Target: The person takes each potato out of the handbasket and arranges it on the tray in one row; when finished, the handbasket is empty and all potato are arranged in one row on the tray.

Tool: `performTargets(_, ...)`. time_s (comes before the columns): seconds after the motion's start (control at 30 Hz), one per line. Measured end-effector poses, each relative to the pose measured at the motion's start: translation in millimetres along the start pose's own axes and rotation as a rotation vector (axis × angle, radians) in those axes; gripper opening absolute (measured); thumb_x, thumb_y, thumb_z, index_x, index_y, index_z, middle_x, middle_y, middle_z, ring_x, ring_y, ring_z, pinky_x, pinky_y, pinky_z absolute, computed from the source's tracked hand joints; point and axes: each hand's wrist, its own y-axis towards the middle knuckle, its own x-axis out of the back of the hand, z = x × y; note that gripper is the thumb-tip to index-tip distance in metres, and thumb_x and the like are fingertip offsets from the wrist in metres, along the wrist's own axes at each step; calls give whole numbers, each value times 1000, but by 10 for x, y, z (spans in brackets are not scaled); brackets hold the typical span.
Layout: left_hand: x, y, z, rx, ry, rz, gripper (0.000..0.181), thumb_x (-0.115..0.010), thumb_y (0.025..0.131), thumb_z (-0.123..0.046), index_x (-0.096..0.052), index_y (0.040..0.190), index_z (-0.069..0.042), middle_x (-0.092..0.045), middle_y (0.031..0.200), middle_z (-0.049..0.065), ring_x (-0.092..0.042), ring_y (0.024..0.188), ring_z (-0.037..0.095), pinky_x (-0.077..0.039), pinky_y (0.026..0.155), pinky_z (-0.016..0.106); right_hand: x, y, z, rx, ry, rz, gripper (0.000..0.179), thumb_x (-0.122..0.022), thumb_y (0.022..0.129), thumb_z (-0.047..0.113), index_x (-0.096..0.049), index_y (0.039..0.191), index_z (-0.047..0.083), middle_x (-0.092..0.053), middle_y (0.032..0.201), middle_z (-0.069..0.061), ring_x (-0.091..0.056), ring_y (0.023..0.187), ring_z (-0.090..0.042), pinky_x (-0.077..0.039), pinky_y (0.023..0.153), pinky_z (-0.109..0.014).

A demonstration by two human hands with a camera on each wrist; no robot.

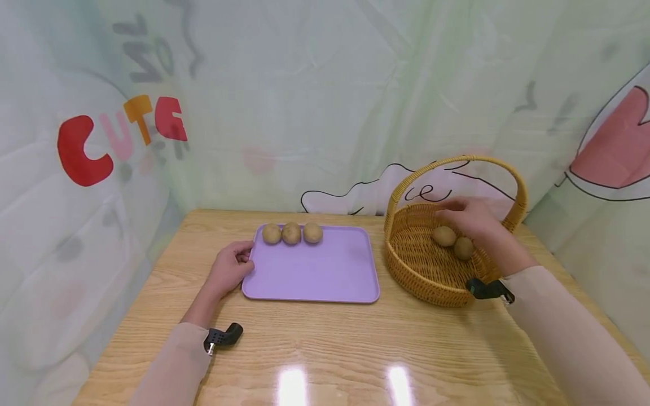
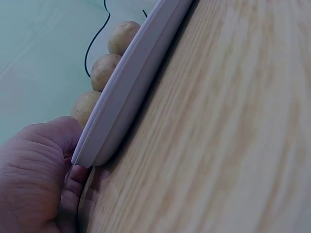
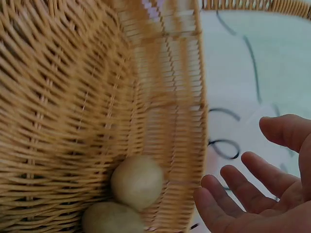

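My left hand [image 1: 231, 269] holds the left edge of a lilac tray [image 1: 315, 273]. In the left wrist view, the thumb lies at the tray's rim [image 2: 121, 87] and the fingers are below it. Three potatoes [image 1: 291, 233] stand in a row along the tray's back left edge. Over the wicker basket [image 1: 413, 270] hangs my right hand [image 1: 472, 217], holding nothing. The right wrist view has its fingers spread and slightly bent beside the basket's rim. Two more potatoes [image 3: 137, 182] lie together inside the basket, below that hand.
The basket's tall arched handle [image 1: 469, 159] rises over the right forearm and hand. Tray and basket stand side by side on a wooden table [image 1: 315, 344]. A printed cloth [image 1: 284, 113] hangs behind the table and at its sides.
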Motion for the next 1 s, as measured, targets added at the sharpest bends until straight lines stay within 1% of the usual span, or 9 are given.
performTargets(0.17,-12,-14,19,6,6,4,50,-62,79,5,-59,129,5,-61,108,13,-56,93,21,-49,77,26,-9,111,-172,-37,-5,19,61,-53,97,42,-49,137,-4,-45,136,-28,-45,117,-40,-38,96,-52)
performTargets(0.3,-26,-28,15,15,13,11,50,-62,79,4,-59,129,4,-60,108,12,-57,92,21,-50,77,27,-31,186,-323,-60,-12,81,53,-49,99,29,-45,137,-9,-30,143,-35,-34,126,-47,-34,100,-55)
performTargets(0.37,-34,-30,10,19,19,14,50,-62,79,3,-59,129,3,-60,109,12,-57,92,20,-50,78,28,-40,218,-388,-57,-46,117,51,-48,99,23,-44,136,-12,-28,143,-37,-32,127,-50,-33,101,-57)
performTargets(0.43,-38,-31,1,17,26,16,50,-63,79,3,-59,129,3,-60,109,12,-56,92,20,-50,78,29,-52,245,-440,-56,-85,154,50,-51,97,20,-45,135,-13,-32,141,-38,-33,126,-51,-33,100,-59)
performTargets(0.5,-39,-32,-7,16,32,14,50,-63,79,3,-59,129,3,-60,110,12,-56,92,20,-50,78,30,-74,268,-482,-51,-124,187,51,-54,94,19,-47,134,-12,-41,135,-36,-38,122,-50,-35,98,-61)
performTargets(0.6,-45,-28,-6,13,34,8,50,-63,79,3,-59,128,3,-61,110,12,-57,92,20,-50,78,30,-126,309,-549,-32,-161,212,50,-58,92,17,-50,132,-12,-47,131,-34,-43,118,-48,-36,97,-61)
performTargets(0.7,-50,-23,-2,10,32,14,50,-62,79,3,-59,129,4,-61,111,12,-57,92,20,-50,79,30,-182,340,-595,-23,-161,211,49,-61,89,15,-54,130,-11,-50,127,-32,-45,113,-44,-38,96,-59)
performTargets(0.9,-46,-21,3,20,23,22,51,-62,79,3,-58,130,3,-60,112,12,-56,93,20,-50,80,30,-273,389,-619,-48,-69,209,50,-68,89,25,-58,128,-4,-51,126,-25,-47,110,-36,-45,89,-48)
performTargets(1.0,-44,-17,9,25,22,14,51,-63,79,3,-59,130,3,-60,111,11,-56,93,20,-49,79,30,-290,400,-610,-6,-122,198,49,-67,91,29,-60,126,-3,-56,122,-24,-51,107,-36,-48,83,-45)
